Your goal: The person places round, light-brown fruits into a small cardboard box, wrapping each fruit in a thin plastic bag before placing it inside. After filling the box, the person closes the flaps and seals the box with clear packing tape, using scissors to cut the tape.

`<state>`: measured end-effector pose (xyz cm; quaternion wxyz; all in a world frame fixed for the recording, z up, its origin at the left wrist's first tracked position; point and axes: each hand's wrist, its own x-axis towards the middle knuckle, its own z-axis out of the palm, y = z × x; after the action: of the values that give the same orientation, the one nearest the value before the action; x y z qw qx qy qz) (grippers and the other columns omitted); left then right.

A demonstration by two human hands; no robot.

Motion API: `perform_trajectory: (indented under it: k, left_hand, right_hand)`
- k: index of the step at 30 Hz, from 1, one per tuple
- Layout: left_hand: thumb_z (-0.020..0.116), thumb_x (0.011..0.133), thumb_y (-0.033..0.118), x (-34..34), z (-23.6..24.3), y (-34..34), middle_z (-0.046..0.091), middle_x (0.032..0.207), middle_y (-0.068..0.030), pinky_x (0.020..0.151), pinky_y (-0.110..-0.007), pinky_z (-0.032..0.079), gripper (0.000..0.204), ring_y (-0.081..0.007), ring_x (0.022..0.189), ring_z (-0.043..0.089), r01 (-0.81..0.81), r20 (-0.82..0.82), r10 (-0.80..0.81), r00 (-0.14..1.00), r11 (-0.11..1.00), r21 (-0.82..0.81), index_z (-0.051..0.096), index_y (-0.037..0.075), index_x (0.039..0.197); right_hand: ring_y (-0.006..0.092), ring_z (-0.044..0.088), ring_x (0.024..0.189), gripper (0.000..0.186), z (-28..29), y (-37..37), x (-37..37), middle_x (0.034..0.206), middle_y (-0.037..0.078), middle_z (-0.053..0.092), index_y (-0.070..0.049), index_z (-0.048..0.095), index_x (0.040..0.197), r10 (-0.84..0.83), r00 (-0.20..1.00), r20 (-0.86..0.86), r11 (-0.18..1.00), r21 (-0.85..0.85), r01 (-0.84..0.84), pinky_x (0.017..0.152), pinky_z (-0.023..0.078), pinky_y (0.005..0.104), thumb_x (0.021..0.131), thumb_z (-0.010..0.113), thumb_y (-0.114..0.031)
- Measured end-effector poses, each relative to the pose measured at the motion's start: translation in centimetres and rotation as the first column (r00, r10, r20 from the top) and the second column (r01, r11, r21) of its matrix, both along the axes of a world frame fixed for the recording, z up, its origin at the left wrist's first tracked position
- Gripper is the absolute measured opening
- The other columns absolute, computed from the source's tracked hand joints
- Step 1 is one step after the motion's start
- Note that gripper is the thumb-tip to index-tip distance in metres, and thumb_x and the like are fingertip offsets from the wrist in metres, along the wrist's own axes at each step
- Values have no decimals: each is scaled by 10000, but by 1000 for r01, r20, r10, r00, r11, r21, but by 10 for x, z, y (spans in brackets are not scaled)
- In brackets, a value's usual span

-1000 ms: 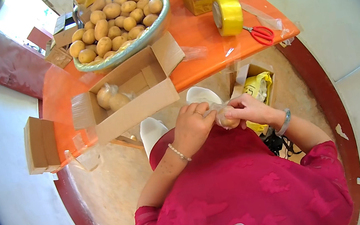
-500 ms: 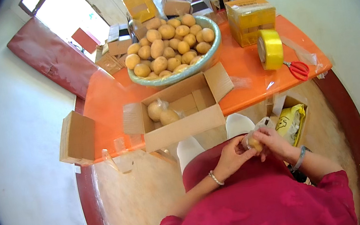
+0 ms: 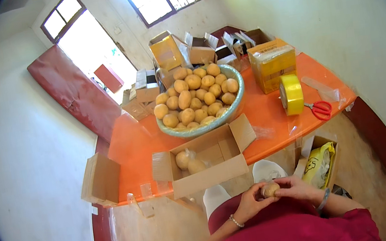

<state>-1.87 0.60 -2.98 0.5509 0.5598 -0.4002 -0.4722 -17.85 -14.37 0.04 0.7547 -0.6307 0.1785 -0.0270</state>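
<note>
Over my lap, a round yellow-brown fruit (image 3: 269, 189) is held between both hands, with thin clear plastic film around it. My left hand (image 3: 252, 205) has its fingers closed on the fruit's left side. From the right, my right hand (image 3: 294, 188) grips the same fruit with thumb and fingers. Ahead on the table stands an open cardboard box (image 3: 209, 174), its flaps folded out. Inside it, at the left end, lie two film-wrapped fruits (image 3: 196, 165). Behind the box, a pale teal basin (image 3: 190, 133) is heaped with several similar fruits (image 3: 185, 99).
The orange table (image 3: 273, 131) also bears a taped carton (image 3: 269, 68), a roll of yellow tape (image 3: 292, 95) and red-handled scissors (image 3: 321, 110). An upright cardboard box (image 3: 101, 180) stands at its left edge. A floor box holds a yellow bag (image 3: 319, 166). Cartons (image 3: 167, 54) crowd the far side.
The view has tilted upward, so the table sits lower and the window shows. Both hands still hold the fruit; the film now lies closer around it.
</note>
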Motion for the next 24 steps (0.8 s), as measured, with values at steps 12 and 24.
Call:
perform_trajectory:
  k: [12, 24]
  left_hand:
    - [778, 742, 90, -2, 56, 10, 576, 1168, -98, 835, -305, 529, 439, -180, 1042, 599, -33, 408, 68, 910, 995, -92, 589, 30, 1134]
    - [730, 734, 74, 6, 85, 32, 551, 1255, -143, 897, -334, 480, 627, -286, 1089, 584, 55, 134, -51, 990, 998, -27, 491, 33, 1312]
  right_hand:
    - [157, 576, 1039, 550, 10, 5, 3, 1121, 101, 626, 22, 565, 1210, 25, 986, 163, 982, -188, 6, 921, 455, 287, 737, 771, -170]
    - [167, 609, 1003, 463, 67, 25, 5, 1111, 98, 631, 66, 563, 1187, -69, 967, 244, 873, 484, -60, 895, 482, 302, 852, 654, -241]
